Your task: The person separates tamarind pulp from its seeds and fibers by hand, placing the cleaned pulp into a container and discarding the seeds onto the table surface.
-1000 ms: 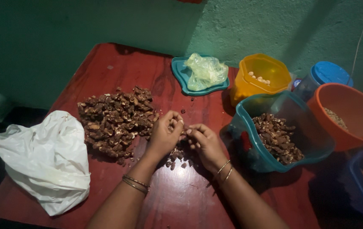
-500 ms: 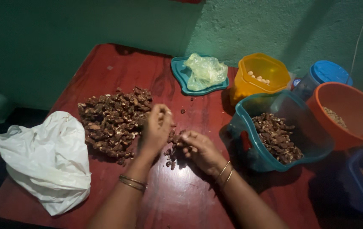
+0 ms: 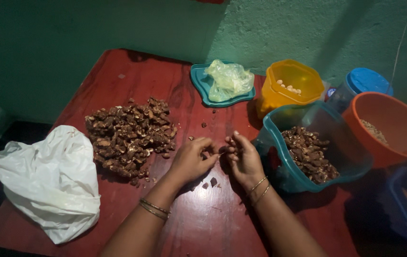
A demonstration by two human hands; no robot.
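Left hand (image 3: 191, 159) dropped from pile (image 3: 127, 135) edge; both hands meet again, fingertips pinching small piece.

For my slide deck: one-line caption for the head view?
Left hand and right hand meet over small brown pieces on a red wooden table, beside a brown shell heap.

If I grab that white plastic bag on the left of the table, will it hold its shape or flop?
The white plastic bag looks thin and crumpled, so it would probably sag and fold when lifted. It seems fairly light, though any contents are hidden. On the smooth red table it would likely slide easily when pushed.
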